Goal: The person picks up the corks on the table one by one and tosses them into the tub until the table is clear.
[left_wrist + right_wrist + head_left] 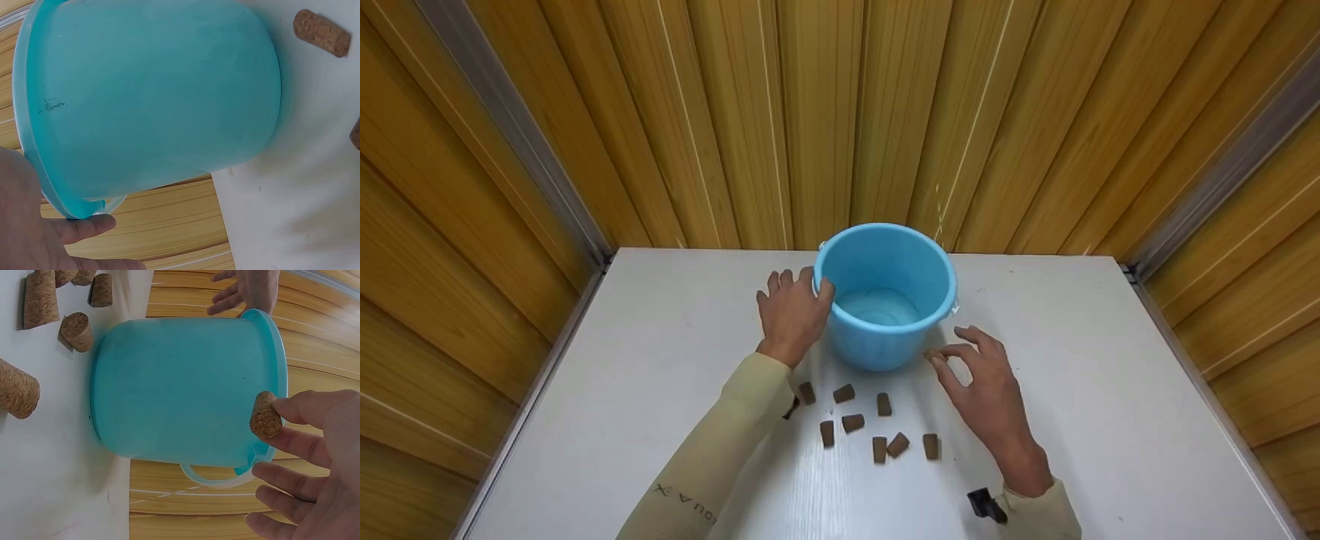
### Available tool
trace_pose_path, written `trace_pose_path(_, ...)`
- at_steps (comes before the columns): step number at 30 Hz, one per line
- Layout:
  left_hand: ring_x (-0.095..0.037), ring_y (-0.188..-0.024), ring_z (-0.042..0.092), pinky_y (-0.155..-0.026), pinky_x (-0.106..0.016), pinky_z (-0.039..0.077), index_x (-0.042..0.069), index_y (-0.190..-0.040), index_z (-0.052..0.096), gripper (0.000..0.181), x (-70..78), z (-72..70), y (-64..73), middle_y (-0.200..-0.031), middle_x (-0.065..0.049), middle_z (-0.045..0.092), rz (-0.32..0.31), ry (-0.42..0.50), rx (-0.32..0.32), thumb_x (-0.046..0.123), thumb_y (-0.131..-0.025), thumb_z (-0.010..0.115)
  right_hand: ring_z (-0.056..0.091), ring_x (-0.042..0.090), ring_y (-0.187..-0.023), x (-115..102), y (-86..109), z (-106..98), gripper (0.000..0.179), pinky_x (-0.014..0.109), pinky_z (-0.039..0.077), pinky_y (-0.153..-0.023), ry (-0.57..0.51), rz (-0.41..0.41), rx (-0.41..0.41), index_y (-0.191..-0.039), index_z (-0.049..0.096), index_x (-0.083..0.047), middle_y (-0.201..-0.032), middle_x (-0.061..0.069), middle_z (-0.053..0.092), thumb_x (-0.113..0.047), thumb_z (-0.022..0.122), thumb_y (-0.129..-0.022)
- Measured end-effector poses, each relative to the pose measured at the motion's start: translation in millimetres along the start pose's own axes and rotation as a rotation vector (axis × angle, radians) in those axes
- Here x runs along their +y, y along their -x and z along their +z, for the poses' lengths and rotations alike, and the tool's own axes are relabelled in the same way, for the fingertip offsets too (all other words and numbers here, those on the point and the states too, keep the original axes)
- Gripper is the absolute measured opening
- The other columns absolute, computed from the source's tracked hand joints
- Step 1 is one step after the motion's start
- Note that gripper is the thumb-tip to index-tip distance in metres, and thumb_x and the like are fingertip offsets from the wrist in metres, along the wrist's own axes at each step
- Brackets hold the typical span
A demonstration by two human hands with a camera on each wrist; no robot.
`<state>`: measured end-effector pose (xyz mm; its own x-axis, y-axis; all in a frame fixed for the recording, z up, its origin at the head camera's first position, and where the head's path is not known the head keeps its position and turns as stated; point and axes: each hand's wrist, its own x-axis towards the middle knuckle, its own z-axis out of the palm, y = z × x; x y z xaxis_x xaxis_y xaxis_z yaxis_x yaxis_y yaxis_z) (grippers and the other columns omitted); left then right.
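Observation:
A light-blue bucket (877, 349) stands upright on the white table, with only its bare bottom showing inside. My left hand (795, 315) holds the rim at its left side, the thumb at the edge and the fingers along the outside. In the right wrist view a tapered cork stopper (265, 416) is pinched between the thumb and index finger of my right hand (986, 386). That hand is beside the bucket's front right, its other fingers spread. Several more cork stoppers (853, 423) lie scattered on the table in front of the bucket.
The white table (660, 337) ends at a wood-patterned back wall (817, 112), close behind the bucket. Similar panels rise on both sides. The bucket's pale handle (211, 481) hangs at its right side in the right wrist view.

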<state>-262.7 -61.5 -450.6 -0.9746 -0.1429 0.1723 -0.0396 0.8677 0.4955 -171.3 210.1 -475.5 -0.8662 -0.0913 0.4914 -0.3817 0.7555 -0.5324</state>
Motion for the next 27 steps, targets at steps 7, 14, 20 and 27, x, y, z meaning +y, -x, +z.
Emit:
trace_pose_path(7, -0.047, -0.143, 0.045, -0.113, -0.072, 0.035, 0.008, -0.147, 0.063, 0.059, 0.3, -0.3, 0.3, -0.142, -0.024, 0.062, 0.007, 0.014, 0.008, 0.046, -0.107, 0.043, 0.054, 0.041, -0.134, -3, -4.1, -3, 0.018, 0.06, 0.052, -0.102, -0.021, -0.052, 0.049, -0.105, 0.079, -0.003, -0.134, 0.018, 0.065, -0.01, 0.086, -0.09)
trace_pose_path(14, -0.046, -0.142, 0.045, -0.113, -0.072, 0.035, 0.007, -0.145, 0.064, 0.057, 0.4, -0.3, -0.8, -0.141, -0.024, 0.062, 0.006, 0.027, 0.009, 0.045, -0.107, 0.044, 0.053, 0.042, -0.136, -6, -11.8, -7, 0.018, 0.061, 0.051, -0.103, -0.043, -0.08, 0.082, -0.106, 0.078, -0.001, -0.135, 0.018, 0.065, -0.006, 0.086, -0.09)
trace_pose_path(20, -0.046, -0.144, 0.044, -0.114, -0.071, 0.034, 0.008, -0.147, 0.063, 0.061, 0.6, -0.9, -0.6, -0.143, -0.023, 0.061, -0.005, 0.019, -0.007, 0.048, -0.106, 0.04, 0.053, 0.042, -0.135, -7, -19.3, -8, 0.02, 0.062, 0.051, -0.103, -0.033, -0.083, 0.086, -0.107, 0.078, 0.0, -0.135, 0.019, 0.064, -0.005, 0.086, -0.089)
trace_pose_path(27, -0.047, -0.146, 0.042, -0.115, -0.071, 0.032, 0.008, -0.147, 0.062, 0.06, 0.9, -0.4, -0.1, -0.145, -0.024, 0.06, -0.019, 0.015, -0.011, 0.047, -0.107, 0.042, 0.052, 0.042, -0.138, -8, -28.8, -9, 0.022, 0.063, 0.049, -0.105, -0.039, -0.077, 0.085, -0.109, 0.078, -0.001, -0.135, 0.019, 0.064, -0.007, 0.086, -0.09)
